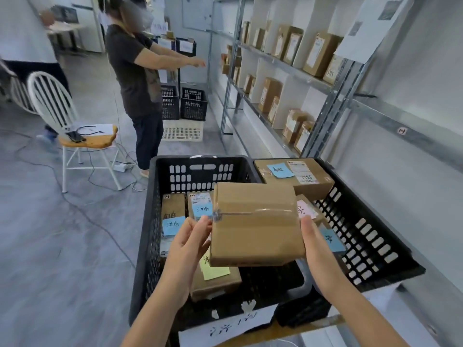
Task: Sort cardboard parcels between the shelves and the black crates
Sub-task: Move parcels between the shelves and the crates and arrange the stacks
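I hold a taped brown cardboard parcel [255, 226] above two black crates, its plain side up. My left hand [186, 249] grips its left edge and my right hand [317, 249] its right edge. The left black crate [155, 221] below holds several parcels with blue and yellow notes [173, 225]. The right black crate [370, 236] holds a larger parcel [295, 175] with a blue note, plus others partly hidden by the held parcel. Metal shelves [288, 65] on the right carry several upright parcels.
A person [140, 78] in a dark shirt stands ahead by the shelves, arms stretched out. More black crates [193, 103] sit on a white crate behind them. A white chair [75, 131] and floor cables [100, 171] lie to the left.
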The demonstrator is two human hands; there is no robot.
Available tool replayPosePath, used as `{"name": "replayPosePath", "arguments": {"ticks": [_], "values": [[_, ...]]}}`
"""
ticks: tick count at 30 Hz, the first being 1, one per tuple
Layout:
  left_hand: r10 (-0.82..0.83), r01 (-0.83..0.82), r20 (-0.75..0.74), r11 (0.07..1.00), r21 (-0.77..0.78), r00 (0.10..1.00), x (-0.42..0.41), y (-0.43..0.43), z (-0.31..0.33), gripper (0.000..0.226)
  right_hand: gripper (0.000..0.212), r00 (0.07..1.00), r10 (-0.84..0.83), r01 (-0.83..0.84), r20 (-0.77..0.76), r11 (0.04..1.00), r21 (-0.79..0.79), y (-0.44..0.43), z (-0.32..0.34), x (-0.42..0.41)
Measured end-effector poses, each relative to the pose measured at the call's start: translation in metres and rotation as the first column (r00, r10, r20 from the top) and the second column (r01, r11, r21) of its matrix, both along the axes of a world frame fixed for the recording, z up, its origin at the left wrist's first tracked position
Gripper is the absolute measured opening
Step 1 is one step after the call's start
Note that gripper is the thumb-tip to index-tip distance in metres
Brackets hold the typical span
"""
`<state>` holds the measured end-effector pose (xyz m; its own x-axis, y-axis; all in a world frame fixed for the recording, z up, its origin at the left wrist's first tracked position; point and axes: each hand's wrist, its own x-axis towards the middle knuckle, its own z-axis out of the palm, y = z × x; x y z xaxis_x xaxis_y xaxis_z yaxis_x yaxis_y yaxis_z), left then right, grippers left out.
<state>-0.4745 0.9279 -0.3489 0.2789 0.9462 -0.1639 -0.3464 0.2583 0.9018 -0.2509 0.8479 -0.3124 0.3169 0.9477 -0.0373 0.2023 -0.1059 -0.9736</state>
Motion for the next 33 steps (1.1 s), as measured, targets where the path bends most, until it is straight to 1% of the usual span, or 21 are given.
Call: {"name": "replayPosePath", "arguments": {"ticks": [1, 3, 5, 7, 10, 12, 14, 18, 21, 23, 24, 26, 28, 30, 33], "values": [[0.012, -0.012, -0.020, 1.000, 0.009, 1.000, -0.002, 0.001, 0.000, 0.052, 0.060, 1.000, -0.011, 0.011, 0.013, 1.000, -0.008, 0.003, 0.000, 0.001], [0.045, -0.043, -0.066, 0.999, 0.025, 0.997, -0.006, 0.003, 0.000, 0.050, 0.063, 0.998, -0.021, 0.021, 0.066, 1.000, 0.000, 0.007, 0.000, 0.000], [0.075, -0.067, -0.126, 0.996, 0.064, 0.989, -0.010, 0.004, -0.001, 0.042, 0.065, 0.995, -0.017, 0.017, 0.095, 1.000, 0.001, 0.010, 0.000, -0.001], [0.096, -0.077, -0.164, 0.990, 0.114, 0.982, -0.015, 0.006, -0.003, 0.034, 0.058, 0.994, 0.010, -0.008, 0.111, 1.000, -0.021, 0.012, -0.003, -0.003], [0.090, -0.066, -0.179, 0.989, 0.135, 0.980, -0.025, 0.009, -0.002, 0.043, 0.048, 0.985, 0.045, -0.035, 0.169, 0.997, -0.062, 0.016, -0.012, -0.002], [0.091, -0.067, -0.175, 0.989, 0.134, 0.980, -0.029, 0.010, 0.000, 0.042, 0.045, 0.979, 0.065, -0.051, 0.193, 0.996, -0.076, 0.019, -0.020, -0.003], [0.088, -0.067, -0.177, 0.990, 0.123, 0.980, -0.032, 0.011, 0.001, 0.041, 0.052, 0.980, 0.079, -0.067, 0.185, 0.995, -0.074, 0.023, -0.025, -0.005], [0.103, -0.086, -0.194, 0.992, 0.094, 0.976, -0.036, 0.011, -0.005, 0.047, 0.066, 0.988, 0.105, -0.098, 0.111, 0.993, -0.062, 0.028, -0.027, -0.012], [0.124, -0.115, -0.190, 0.992, 0.057, 0.974, -0.037, 0.012, -0.009, 0.051, 0.084, 0.978, 0.165, -0.160, 0.125, 0.986, -0.053, 0.028, -0.020, -0.016], [0.145, -0.140, -0.188, 0.989, 0.037, 0.972, -0.037, 0.012, -0.009, 0.050, 0.091, 0.974, 0.210, -0.208, 0.084, 0.978, -0.031, 0.029, -0.016, -0.018], [0.154, -0.150, -0.180, 0.988, 0.034, 0.972, -0.037, 0.013, -0.009, 0.046, 0.088, 0.973, 0.223, -0.222, 0.064, 0.975, -0.014, 0.029, -0.014, -0.020], [0.150, -0.145, -0.163, 0.988, 0.043, 0.975, -0.038, 0.017, -0.007, 0.036, 0.076, 0.973, 0.217, -0.219, 0.078, 0.976, 0.009, 0.031, -0.009, -0.023], [0.135, -0.127, -0.165, 0.990, 0.060, 0.977, -0.038, 0.021, -0.006, 0.037, 0.069, 0.974, 0.181, -0.184, 0.132, 0.983, 0.008, 0.036, -0.005, -0.025], [0.129, -0.116, -0.192, 0.990, 0.077, 0.973, -0.040, 0.024, -0.006, 0.038, 0.070, 0.973, 0.148, -0.150, 0.175, 0.989, -0.006, 0.043, -0.003, -0.026], [0.144, -0.126, -0.239, 0.988, 0.091, 0.960, -0.046, 0.026, -0.010, 0.034, 0.063, 0.978, 0.146, -0.143, 0.150, 0.989, -0.032, 0.051, -0.004, -0.029]]}}
